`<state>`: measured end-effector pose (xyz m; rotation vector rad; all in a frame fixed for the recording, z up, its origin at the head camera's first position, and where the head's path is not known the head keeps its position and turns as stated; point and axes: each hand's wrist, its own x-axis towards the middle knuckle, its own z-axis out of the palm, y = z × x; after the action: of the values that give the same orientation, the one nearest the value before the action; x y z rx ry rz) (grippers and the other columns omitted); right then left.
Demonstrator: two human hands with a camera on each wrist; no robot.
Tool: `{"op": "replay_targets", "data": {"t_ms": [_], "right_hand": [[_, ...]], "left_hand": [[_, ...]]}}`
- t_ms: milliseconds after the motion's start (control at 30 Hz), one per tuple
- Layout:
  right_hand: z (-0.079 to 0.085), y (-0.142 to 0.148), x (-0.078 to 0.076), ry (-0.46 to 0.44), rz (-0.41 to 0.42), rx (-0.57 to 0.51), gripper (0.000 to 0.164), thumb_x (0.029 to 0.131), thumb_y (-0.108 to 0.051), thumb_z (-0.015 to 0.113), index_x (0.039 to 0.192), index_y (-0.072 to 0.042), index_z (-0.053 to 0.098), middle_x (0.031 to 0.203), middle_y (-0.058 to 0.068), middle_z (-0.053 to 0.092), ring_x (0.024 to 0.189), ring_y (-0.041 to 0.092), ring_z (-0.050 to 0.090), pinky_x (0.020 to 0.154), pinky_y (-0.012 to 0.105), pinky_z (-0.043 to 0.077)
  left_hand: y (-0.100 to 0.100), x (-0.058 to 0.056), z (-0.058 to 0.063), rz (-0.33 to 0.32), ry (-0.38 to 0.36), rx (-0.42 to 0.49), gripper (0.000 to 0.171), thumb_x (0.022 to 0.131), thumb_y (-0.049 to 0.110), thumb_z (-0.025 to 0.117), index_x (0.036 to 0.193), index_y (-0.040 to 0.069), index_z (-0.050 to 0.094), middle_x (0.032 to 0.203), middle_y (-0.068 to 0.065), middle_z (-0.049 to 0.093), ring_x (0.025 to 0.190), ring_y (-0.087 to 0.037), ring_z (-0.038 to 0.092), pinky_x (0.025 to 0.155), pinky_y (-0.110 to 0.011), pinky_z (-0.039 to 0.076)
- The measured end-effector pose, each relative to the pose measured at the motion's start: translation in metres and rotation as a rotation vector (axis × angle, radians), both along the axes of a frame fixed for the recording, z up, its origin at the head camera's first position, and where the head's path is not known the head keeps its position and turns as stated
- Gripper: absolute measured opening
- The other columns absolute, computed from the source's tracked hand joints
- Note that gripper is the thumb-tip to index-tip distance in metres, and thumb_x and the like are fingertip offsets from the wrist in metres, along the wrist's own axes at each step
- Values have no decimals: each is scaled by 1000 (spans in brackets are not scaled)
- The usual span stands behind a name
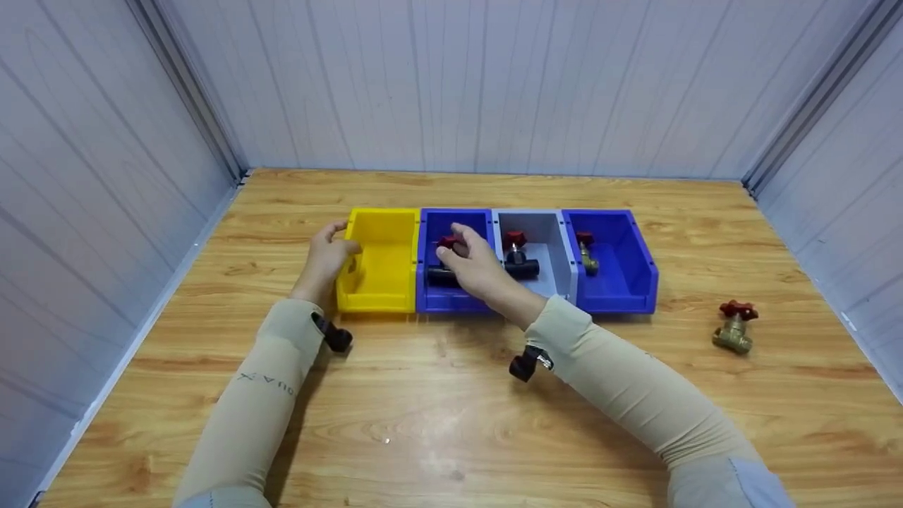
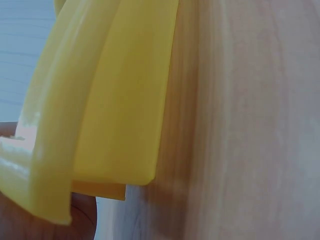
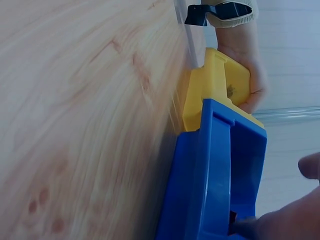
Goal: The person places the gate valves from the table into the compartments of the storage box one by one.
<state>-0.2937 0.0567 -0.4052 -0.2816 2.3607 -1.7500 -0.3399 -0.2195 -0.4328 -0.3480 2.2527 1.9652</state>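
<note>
My left hand (image 1: 326, 257) grips the left wall of the yellow bin (image 1: 381, 307), thumb inside and fingers outside; in the left wrist view the bin's wall (image 2: 125, 110) hides most of the hand. Over the left blue bin (image 1: 451, 305) is my right hand (image 1: 483, 271), its thumb and fingers spread apart. Beneath it lies a black pipe valve (image 1: 441, 276) with a red handle, partly covered by the hand. In the right wrist view, the thumb (image 3: 290, 220) reaches into the blue bin (image 3: 215, 175) beside a bit of red.
Joined to the row are a grey bin (image 1: 557, 282) with a similar black pipe valve (image 1: 522, 268) and another blue bin (image 1: 621, 303) with a brass valve (image 1: 588, 262). A second brass valve (image 1: 735, 328) lies on the wooden table (image 1: 437, 423) at right. White panels (image 1: 451, 85) surround the table.
</note>
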Motion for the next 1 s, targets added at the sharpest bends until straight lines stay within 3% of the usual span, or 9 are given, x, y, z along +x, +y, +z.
{"op": "replay_targets", "data": {"t_ms": [133, 367, 667, 1000], "right_hand": [[-1, 6, 1, 42, 62, -33, 71, 110, -17, 62, 169, 3, 27, 174, 25, 34, 161, 39, 38, 128, 48, 38], [0, 16, 4, 71, 140, -22, 73, 108, -19, 67, 168, 1, 31, 172, 22, 40, 159, 36, 42, 128, 46, 38], [2, 26, 8, 83, 183, -44, 70, 105, -12, 71, 165, 3, 37, 165, 23, 48, 151, 37, 53, 121, 45, 47], [9, 38, 10, 111, 211, -33, 66, 101, -7, 75, 161, 1, 46, 155, 24, 57, 139, 38, 62, 111, 42, 56]], "left_hand": [[-1, 0, -1, -2, -8, -3, 66, 99, 6, 56, 164, 14, 44, 168, -11, 43, 132, -26, 46, 106, -35, 42], [-3, 1, -1, -9, -22, -1, 69, 99, 8, 55, 166, 16, 41, 170, -11, 41, 142, -27, 45, 117, -40, 39], [-3, 5, 0, -16, -45, 37, 65, 101, 9, 55, 164, 19, 42, 167, -8, 44, 142, -25, 47, 120, -41, 38], [-4, 3, 0, -19, -56, 10, 67, 100, 11, 56, 165, 20, 42, 172, -7, 39, 148, -26, 41, 126, -44, 32]]}}
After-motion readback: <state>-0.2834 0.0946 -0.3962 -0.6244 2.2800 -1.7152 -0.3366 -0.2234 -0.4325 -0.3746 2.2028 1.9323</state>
